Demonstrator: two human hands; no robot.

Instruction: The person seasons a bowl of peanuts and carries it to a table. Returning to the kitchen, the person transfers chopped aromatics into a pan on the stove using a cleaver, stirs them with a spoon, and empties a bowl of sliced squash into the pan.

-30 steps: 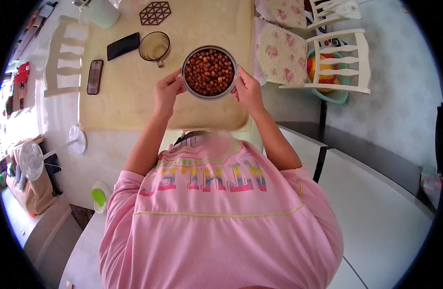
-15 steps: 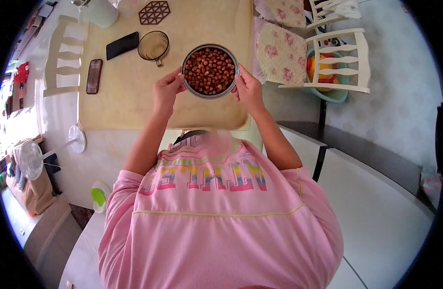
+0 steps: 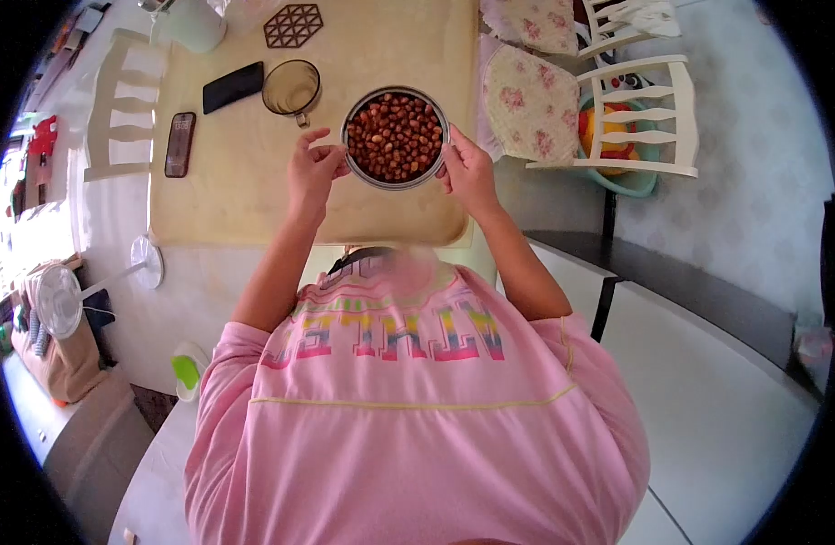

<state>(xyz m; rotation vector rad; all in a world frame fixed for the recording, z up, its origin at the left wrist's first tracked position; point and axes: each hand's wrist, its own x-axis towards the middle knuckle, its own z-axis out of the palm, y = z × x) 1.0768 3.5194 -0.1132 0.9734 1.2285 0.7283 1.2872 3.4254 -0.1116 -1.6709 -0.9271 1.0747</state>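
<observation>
A round metal bowl (image 3: pixel 395 186) full of reddish-brown nuts, apparently peanuts (image 3: pixel 395 136), is at the near side of the table. My right hand (image 3: pixel 467 165) grips its right edge, thumb along the rim and fingers curled beneath. At the left edge, my left hand (image 3: pixel 314 173) still touches the bowl with its lower fingers, while the index finger is raised off the rim. Whether the bowl rests on the table or is held just above it, I cannot tell. Beyond my left hand stands a brown-tinted glass cup (image 3: pixel 291 88), its handle toward me.
A black phone (image 3: pixel 233 87), another phone (image 3: pixel 179 144) with its screen lit and a dark hexagonal trivet (image 3: pixel 293 25) lie on the table (image 3: pixel 245 200). A white container (image 3: pixel 198 25) stands at the far left. White chairs (image 3: pixel 676 113) flank the table; a teal basin (image 3: pixel 636 182) sits at right.
My left index finger has lifted away from the rim and the left grip has loosened. The nuts lie in a different arrangement. My right hand stays on the bowl.
</observation>
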